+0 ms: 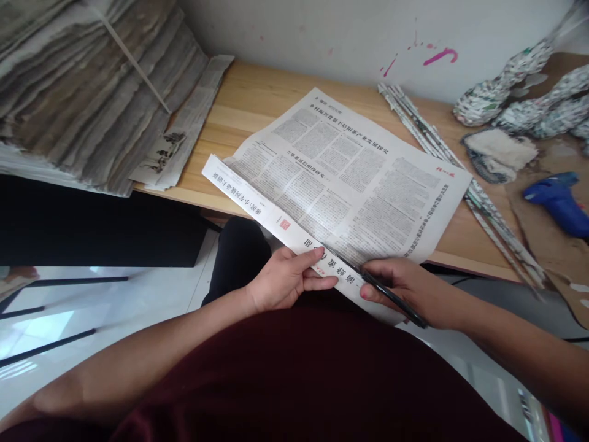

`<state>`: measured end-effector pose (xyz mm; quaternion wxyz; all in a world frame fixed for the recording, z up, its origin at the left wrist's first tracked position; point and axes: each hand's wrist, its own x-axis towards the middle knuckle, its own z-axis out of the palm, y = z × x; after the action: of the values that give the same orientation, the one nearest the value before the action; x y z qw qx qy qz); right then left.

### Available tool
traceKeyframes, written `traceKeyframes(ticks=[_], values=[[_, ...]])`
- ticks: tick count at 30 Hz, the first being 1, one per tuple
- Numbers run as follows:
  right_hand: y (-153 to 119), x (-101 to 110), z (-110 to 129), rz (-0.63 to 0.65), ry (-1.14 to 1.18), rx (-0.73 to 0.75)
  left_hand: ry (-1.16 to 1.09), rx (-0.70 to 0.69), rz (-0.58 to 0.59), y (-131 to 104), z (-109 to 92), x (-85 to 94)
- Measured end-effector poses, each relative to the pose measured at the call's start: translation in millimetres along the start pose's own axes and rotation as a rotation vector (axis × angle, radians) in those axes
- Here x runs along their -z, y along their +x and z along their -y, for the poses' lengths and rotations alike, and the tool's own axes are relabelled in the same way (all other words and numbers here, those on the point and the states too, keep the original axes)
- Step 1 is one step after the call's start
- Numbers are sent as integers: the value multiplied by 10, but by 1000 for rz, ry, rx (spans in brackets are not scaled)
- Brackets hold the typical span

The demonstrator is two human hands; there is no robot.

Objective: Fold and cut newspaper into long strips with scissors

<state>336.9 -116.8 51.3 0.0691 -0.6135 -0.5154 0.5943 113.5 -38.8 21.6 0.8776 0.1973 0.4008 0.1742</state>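
A newspaper sheet (pixel 340 166) lies on the desk, its near side folded back into a long narrow strip (pixel 276 216) that hangs past the desk edge. My left hand (pixel 289 277) pinches this strip near its middle, thumb on top and fingers beneath. In my right hand (pixel 400 285) is a slim black-handled knife (pixel 396 299). Its thin dark blade lies along the fold, and the tip reaches close to my left thumb. Part of the blade is hidden by the paper, and the right fingers also rest against the sheet.
A tall bound stack of newspapers (pixel 92 80) stands at the left. Rolled paper sticks (pixel 488 215) lie on the desk (pixel 257 92) to the right. Beyond them are woven paper pieces (pixel 519 92), a pale cloth (pixel 499 150) and a blue glue gun (pixel 559 199) on cardboard.
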Motion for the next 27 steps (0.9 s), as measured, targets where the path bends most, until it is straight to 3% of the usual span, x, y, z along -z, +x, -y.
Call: traceKeyframes(ticks=[3,8,18,27], values=[[-17,15,-14,-6,-15,-22,34,-14,1,17,-36,36],[-64,51,-43,-18,-37,-45,41,-143,-110,26,-113,123],[79,-9,52,-19,57,86,66,-139,-105,-16,-94,86],[51,-12,65,-49,34,60,64,-143,-114,-1,-78,66]])
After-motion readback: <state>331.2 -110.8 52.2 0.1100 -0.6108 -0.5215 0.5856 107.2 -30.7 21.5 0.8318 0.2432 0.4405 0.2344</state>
